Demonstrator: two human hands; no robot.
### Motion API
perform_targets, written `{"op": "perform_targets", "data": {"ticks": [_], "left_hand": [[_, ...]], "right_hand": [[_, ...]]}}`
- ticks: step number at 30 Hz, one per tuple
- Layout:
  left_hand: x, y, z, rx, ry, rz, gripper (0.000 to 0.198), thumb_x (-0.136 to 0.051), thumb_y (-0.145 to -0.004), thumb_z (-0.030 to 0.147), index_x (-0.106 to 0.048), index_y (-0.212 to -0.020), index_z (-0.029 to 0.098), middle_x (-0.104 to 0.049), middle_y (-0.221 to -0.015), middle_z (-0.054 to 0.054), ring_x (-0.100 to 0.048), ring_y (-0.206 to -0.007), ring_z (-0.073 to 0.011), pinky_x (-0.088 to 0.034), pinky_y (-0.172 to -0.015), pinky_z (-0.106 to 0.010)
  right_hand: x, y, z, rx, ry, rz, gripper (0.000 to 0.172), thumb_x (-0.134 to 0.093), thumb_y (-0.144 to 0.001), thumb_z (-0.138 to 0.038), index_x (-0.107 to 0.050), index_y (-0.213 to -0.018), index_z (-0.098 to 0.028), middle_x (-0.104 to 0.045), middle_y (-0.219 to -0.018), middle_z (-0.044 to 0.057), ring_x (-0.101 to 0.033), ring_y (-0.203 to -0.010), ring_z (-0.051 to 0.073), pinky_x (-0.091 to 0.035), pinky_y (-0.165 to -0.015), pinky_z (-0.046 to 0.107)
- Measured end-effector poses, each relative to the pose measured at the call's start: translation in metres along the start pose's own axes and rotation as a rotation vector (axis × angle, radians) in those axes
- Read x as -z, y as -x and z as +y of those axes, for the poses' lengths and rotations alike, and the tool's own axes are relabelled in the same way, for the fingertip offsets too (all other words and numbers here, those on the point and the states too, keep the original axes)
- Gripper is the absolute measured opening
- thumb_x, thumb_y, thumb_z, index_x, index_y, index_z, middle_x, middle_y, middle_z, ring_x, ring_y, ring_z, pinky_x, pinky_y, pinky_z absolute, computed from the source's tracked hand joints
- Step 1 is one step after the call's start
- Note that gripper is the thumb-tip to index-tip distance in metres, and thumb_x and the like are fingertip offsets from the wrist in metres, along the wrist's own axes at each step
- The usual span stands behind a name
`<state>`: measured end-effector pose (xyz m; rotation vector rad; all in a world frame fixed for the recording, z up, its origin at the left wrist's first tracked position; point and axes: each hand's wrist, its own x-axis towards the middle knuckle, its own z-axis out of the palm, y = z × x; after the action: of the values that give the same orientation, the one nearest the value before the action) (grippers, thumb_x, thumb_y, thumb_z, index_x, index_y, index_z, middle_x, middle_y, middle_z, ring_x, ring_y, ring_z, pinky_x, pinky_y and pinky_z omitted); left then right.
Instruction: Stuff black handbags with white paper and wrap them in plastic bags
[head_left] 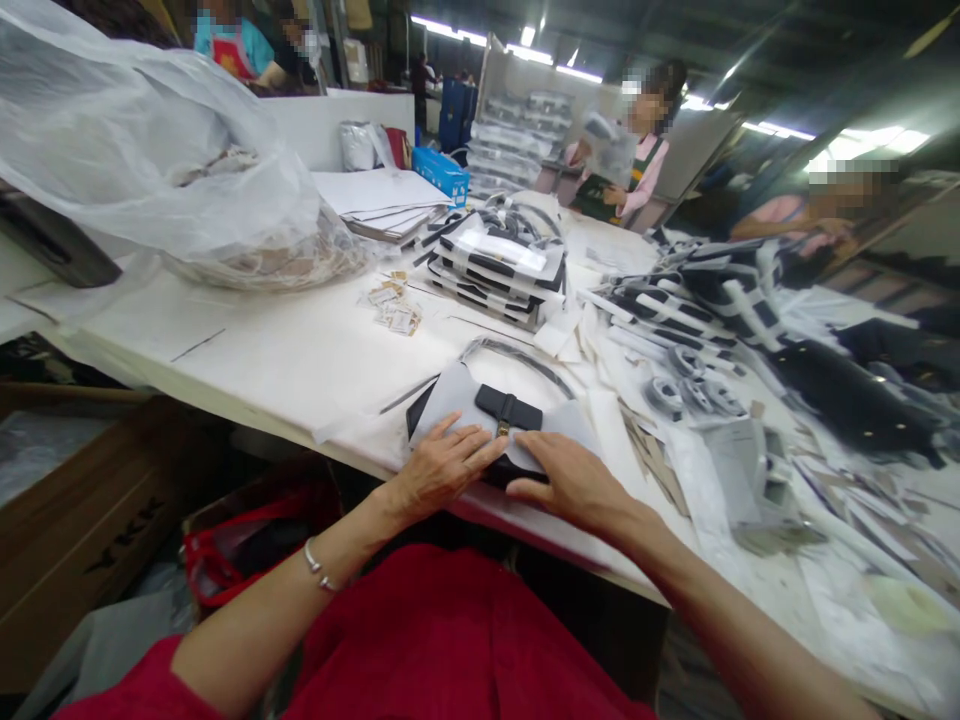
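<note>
On the near edge of the white table lies a black handbag (517,472), its front covered by a pale protective sheet (453,392). A black strap tab with a small gold buckle (508,408) shows through the sheet's middle. Behind it arcs the bag's handle (525,352), wrapped in a clear film. My left hand (448,462) rests flat on the sheet left of the buckle, fingers stretched out. My right hand (570,478) lies on the right side of the bag, fingers extended and thumb apart. Neither hand grasps anything.
A stack of wrapped bags (495,262) stands behind, beside small tags (394,304). A large plastic sack (225,190) fills the left. Tape rolls (690,385), a grey tape dispenser (750,470) and more bags (697,300) crowd the right. A co-worker (637,165) stands across the table.
</note>
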<state>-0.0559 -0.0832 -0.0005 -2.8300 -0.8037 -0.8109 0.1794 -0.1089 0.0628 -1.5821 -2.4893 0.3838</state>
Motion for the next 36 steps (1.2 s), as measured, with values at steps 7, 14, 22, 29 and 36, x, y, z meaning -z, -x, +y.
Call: {"op": "perform_targets", "data": {"ticks": [7, 14, 22, 29, 36], "left_hand": [[0.03, -0.03, -0.034, -0.117, 0.064, -0.185, 0.034, -0.048, -0.095, 0.015, -0.059, -0.126, 0.025, -0.069, -0.121, -0.004, -0.064, -0.109, -0.016, -0.046, -0.1, -0.034], [0.0, -0.034, -0.067, -0.201, 0.08, -0.185, 0.032, -0.046, -0.094, 0.009, -0.066, -0.115, 0.022, -0.07, -0.118, -0.004, -0.062, -0.112, -0.0173, -0.043, -0.103, -0.036], [0.003, -0.031, -0.026, -0.068, -0.088, -0.292, 0.056, -0.065, -0.088, 0.029, -0.046, -0.14, 0.03, -0.065, -0.12, -0.008, -0.059, -0.111, -0.0267, -0.042, -0.101, -0.049], [-0.012, -0.021, -0.027, -0.089, -0.179, -0.222, 0.062, -0.046, -0.09, 0.004, -0.041, -0.145, 0.031, -0.061, -0.124, -0.008, -0.054, -0.119, -0.0246, -0.037, -0.106, -0.046], [-0.012, -0.017, -0.024, -0.072, -0.195, -0.219, 0.069, -0.044, -0.086, -0.001, -0.04, -0.146, 0.031, -0.059, -0.127, -0.008, -0.051, -0.121, -0.0246, -0.036, -0.108, -0.047]], "right_hand": [[-0.015, 0.02, 0.002, 0.065, 0.338, 0.132, 0.056, -0.06, -0.091, -0.02, -0.045, -0.144, -0.023, -0.058, -0.138, 0.011, -0.056, -0.12, 0.03, -0.045, -0.102, 0.047], [-0.028, 0.005, 0.038, 0.113, 0.378, 0.176, 0.047, -0.049, -0.095, -0.011, -0.054, -0.137, -0.028, -0.06, -0.136, 0.007, -0.057, -0.12, 0.027, -0.047, -0.1, 0.045], [-0.034, 0.008, 0.034, 0.079, 0.262, 0.175, 0.045, -0.061, -0.091, -0.021, -0.057, -0.135, -0.029, -0.06, -0.136, 0.008, -0.052, -0.126, 0.027, -0.042, -0.106, 0.048], [0.022, 0.014, 0.074, -0.301, -0.081, 0.42, 0.03, -0.046, -0.098, -0.032, -0.069, -0.115, -0.023, -0.071, -0.116, 0.005, -0.065, -0.109, 0.019, -0.047, -0.098, 0.032], [0.004, 0.049, 0.132, -0.746, 0.13, 0.166, 0.045, -0.07, -0.079, -0.029, -0.065, -0.121, -0.013, -0.069, -0.119, 0.017, -0.063, -0.112, 0.029, -0.047, -0.093, 0.036]]}}
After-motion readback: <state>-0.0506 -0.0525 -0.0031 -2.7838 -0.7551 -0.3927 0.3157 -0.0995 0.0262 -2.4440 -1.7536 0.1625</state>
